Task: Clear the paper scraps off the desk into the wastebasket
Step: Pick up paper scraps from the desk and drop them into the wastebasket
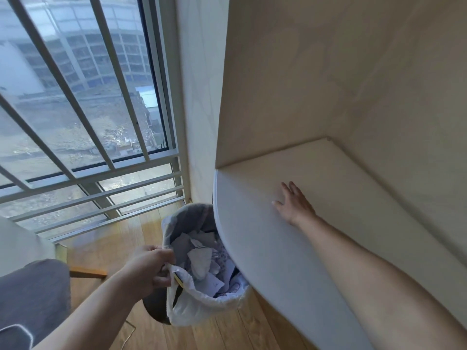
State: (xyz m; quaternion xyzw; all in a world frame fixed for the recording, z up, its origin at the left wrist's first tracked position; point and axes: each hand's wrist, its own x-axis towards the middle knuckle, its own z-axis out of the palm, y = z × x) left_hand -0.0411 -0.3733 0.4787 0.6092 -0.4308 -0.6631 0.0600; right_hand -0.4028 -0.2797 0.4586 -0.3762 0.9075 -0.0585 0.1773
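A grey wastebasket (187,218) lined with a white plastic bag (199,301) stands on the floor, tucked partly under the left edge of the white desk (265,261). Crumpled paper scraps (199,258) fill the bag. My left hand (151,267) is shut on the bag's near rim, holding it at the basket's left side. My right hand (294,203) lies flat on the desk top with fingers spread, holding nothing. I see no scraps on the visible part of the desk.
A tall window with white bars (83,122) fills the left. A grey chair seat (32,299) with a wooden frame sits at lower left on the wooden floor (121,238). Beige walls (328,72) enclose the desk at the back and right.
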